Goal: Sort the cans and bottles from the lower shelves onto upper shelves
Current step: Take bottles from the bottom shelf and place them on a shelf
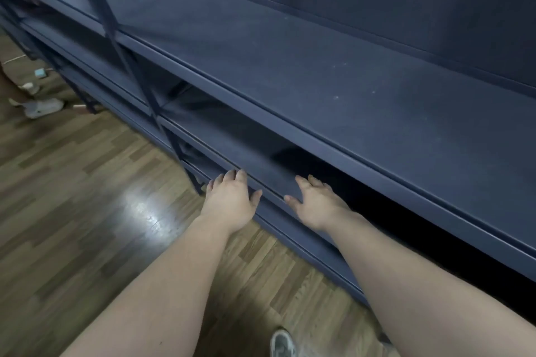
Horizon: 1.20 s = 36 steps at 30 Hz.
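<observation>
A dark blue metal shelf unit runs across the view, with a broad upper shelf point(319, 75) bare and dusty. Below it lies a lower shelf point(240, 139), also bare where it shows. No cans or bottles are visible. My left hand point(230, 197) reaches down in front of the lower shelf's front edge, fingers straight and spread, holding nothing. My right hand point(314, 200) reaches over the same shelf beside it, fingers straight, holding nothing. The space under the upper shelf to the right is in deep shadow.
A slanted blue upright post point(116, 38) crosses the shelves at left. Wooden floor point(87, 197) lies in front of the unit. A pair of light slippers point(43, 107) and a small teal block point(40, 72) lie at far left. My shoe point(282, 345) shows at the bottom.
</observation>
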Each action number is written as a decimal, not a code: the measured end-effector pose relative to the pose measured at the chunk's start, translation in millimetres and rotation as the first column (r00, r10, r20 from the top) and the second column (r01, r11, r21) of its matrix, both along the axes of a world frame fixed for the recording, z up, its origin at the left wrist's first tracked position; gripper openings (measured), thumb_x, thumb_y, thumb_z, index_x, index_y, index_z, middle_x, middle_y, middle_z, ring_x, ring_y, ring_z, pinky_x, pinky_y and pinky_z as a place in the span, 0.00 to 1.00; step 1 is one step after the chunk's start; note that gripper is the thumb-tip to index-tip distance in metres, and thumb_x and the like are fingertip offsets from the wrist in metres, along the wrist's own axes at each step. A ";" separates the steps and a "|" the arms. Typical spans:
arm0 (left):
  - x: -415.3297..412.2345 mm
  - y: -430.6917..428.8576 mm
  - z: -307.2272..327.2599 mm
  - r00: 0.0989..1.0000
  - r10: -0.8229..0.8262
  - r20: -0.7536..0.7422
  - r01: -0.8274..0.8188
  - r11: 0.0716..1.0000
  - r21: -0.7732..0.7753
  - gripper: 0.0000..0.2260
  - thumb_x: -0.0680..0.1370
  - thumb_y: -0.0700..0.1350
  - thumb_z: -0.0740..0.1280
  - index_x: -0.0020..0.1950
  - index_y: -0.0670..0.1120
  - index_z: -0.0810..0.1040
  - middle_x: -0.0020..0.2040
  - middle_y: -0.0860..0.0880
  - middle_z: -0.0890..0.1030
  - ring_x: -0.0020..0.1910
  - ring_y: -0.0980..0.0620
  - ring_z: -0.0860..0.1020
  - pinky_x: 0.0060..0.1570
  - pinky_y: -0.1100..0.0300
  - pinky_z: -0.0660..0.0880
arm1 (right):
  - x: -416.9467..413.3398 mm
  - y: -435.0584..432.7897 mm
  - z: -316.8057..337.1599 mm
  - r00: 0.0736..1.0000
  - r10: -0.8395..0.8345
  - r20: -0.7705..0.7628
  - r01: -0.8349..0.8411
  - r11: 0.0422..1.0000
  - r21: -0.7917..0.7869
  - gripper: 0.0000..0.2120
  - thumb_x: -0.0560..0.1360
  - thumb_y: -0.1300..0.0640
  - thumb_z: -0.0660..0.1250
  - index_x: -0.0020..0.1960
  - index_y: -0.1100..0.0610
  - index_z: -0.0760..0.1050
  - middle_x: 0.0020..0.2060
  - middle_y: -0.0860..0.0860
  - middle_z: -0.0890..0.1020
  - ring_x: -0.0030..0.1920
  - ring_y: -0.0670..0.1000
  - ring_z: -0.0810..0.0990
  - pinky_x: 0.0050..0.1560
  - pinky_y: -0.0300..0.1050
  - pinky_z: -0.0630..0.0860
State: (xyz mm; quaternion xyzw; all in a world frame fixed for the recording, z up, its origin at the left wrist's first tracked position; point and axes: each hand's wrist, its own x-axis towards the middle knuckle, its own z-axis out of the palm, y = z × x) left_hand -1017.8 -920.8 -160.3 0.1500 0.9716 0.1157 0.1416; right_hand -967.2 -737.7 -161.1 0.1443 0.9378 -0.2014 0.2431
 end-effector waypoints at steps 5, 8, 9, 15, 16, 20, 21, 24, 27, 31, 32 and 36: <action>-29.2 9.7 -4.8 0.999 -0.028 0.028 0.029 1.000 -0.004 0.28 0.83 0.58 0.58 0.77 0.43 0.62 0.74 0.43 0.68 0.74 0.41 0.64 0.75 0.46 0.58 | -22.7 8.5 -6.0 1.000 -0.031 0.003 0.031 0.999 0.021 0.33 0.82 0.37 0.53 0.81 0.48 0.48 0.81 0.52 0.53 0.77 0.60 0.58 0.72 0.56 0.65; -45.4 16.1 -10.0 0.997 -0.061 0.047 0.062 0.998 -0.009 0.28 0.83 0.58 0.58 0.76 0.42 0.62 0.75 0.43 0.67 0.75 0.41 0.63 0.76 0.46 0.57 | -34.3 9.1 -7.7 0.997 -0.069 0.018 0.069 0.997 0.025 0.32 0.82 0.37 0.53 0.81 0.48 0.49 0.78 0.55 0.60 0.74 0.60 0.65 0.68 0.55 0.70; -51.3 17.6 -11.6 0.995 -0.080 0.054 0.080 0.997 -0.010 0.27 0.83 0.58 0.58 0.76 0.42 0.62 0.75 0.43 0.67 0.75 0.41 0.64 0.76 0.46 0.58 | -38.1 8.7 -9.0 0.996 -0.085 0.027 0.084 0.996 0.028 0.32 0.82 0.37 0.53 0.81 0.49 0.49 0.77 0.55 0.64 0.73 0.59 0.67 0.66 0.55 0.71; -83.7 12.5 -25.0 0.975 -0.204 0.084 0.207 0.978 -0.026 0.27 0.83 0.58 0.57 0.76 0.42 0.61 0.75 0.43 0.67 0.74 0.41 0.64 0.75 0.46 0.58 | -54.7 -8.7 -19.9 0.983 -0.178 0.046 0.176 0.983 0.051 0.32 0.82 0.38 0.53 0.81 0.50 0.51 0.76 0.57 0.64 0.73 0.61 0.66 0.69 0.54 0.66; -89.0 8.7 -28.1 0.969 -0.229 0.087 0.233 0.972 -0.031 0.27 0.83 0.58 0.57 0.76 0.42 0.62 0.75 0.43 0.67 0.74 0.41 0.64 0.75 0.46 0.58 | -57.4 -14.5 -22.3 0.981 -0.189 0.043 0.187 0.981 0.053 0.32 0.82 0.38 0.53 0.81 0.50 0.51 0.76 0.56 0.63 0.73 0.61 0.64 0.70 0.54 0.64; -109.3 -5.5 -40.8 0.949 -0.299 0.103 0.304 0.952 -0.039 0.26 0.83 0.57 0.57 0.75 0.43 0.63 0.74 0.43 0.68 0.74 0.41 0.65 0.75 0.45 0.59 | -67.0 -36.4 -32.4 0.972 -0.234 0.023 0.233 0.972 0.034 0.32 0.82 0.39 0.54 0.81 0.51 0.50 0.79 0.54 0.57 0.77 0.58 0.57 0.75 0.53 0.58; -113.7 -7.8 -44.4 0.944 -0.315 0.097 0.320 0.947 -0.038 0.25 0.83 0.57 0.58 0.75 0.43 0.63 0.73 0.43 0.68 0.73 0.41 0.65 0.75 0.45 0.59 | -68.0 -41.2 -34.9 0.970 -0.242 0.016 0.241 0.970 0.030 0.32 0.82 0.39 0.54 0.81 0.51 0.50 0.80 0.54 0.55 0.78 0.58 0.54 0.76 0.53 0.56; -124.1 -9.4 -53.7 0.935 -0.343 0.089 0.346 0.938 -0.022 0.25 0.83 0.57 0.58 0.74 0.43 0.65 0.72 0.42 0.70 0.72 0.41 0.67 0.74 0.45 0.60 | -69.9 -52.0 -41.4 0.966 -0.257 0.012 0.257 0.966 0.012 0.33 0.83 0.40 0.54 0.81 0.51 0.49 0.81 0.54 0.51 0.80 0.57 0.50 0.77 0.52 0.52; -130.0 -5.2 -65.8 0.922 -0.381 0.071 0.383 0.924 -0.011 0.26 0.83 0.57 0.58 0.76 0.43 0.62 0.73 0.42 0.68 0.73 0.41 0.65 0.75 0.45 0.58 | -73.6 -55.4 -52.2 0.961 -0.277 0.005 0.276 0.961 0.003 0.33 0.82 0.39 0.54 0.82 0.51 0.48 0.81 0.54 0.50 0.80 0.57 0.49 0.79 0.53 0.51; -141.7 9.4 -95.3 0.909 -0.416 0.028 0.416 0.909 -0.004 0.29 0.84 0.58 0.57 0.79 0.43 0.57 0.78 0.42 0.62 0.77 0.40 0.59 0.77 0.45 0.54 | -82.5 -47.6 -78.6 0.953 -0.285 -0.104 0.290 0.956 0.035 0.33 0.82 0.39 0.54 0.82 0.50 0.48 0.81 0.54 0.51 0.80 0.57 0.48 0.79 0.53 0.49; -145.1 15.6 -103.5 0.906 -0.423 0.008 0.423 0.906 0.002 0.29 0.84 0.58 0.57 0.80 0.43 0.57 0.79 0.42 0.61 0.78 0.40 0.58 0.77 0.45 0.53 | -85.3 -43.7 -86.3 0.948 -0.287 -0.137 0.295 0.954 0.049 0.32 0.82 0.39 0.54 0.81 0.50 0.48 0.81 0.54 0.50 0.80 0.57 0.48 0.78 0.53 0.49; -159.1 44.3 -133.2 0.891 -0.445 -0.089 0.449 0.893 0.027 0.28 0.83 0.58 0.57 0.79 0.44 0.58 0.77 0.41 0.63 0.77 0.39 0.59 0.77 0.45 0.53 | -98.1 -24.9 -116.1 0.921 -0.294 -0.256 0.326 0.941 0.093 0.32 0.82 0.39 0.53 0.81 0.49 0.49 0.81 0.53 0.49 0.80 0.57 0.47 0.77 0.53 0.48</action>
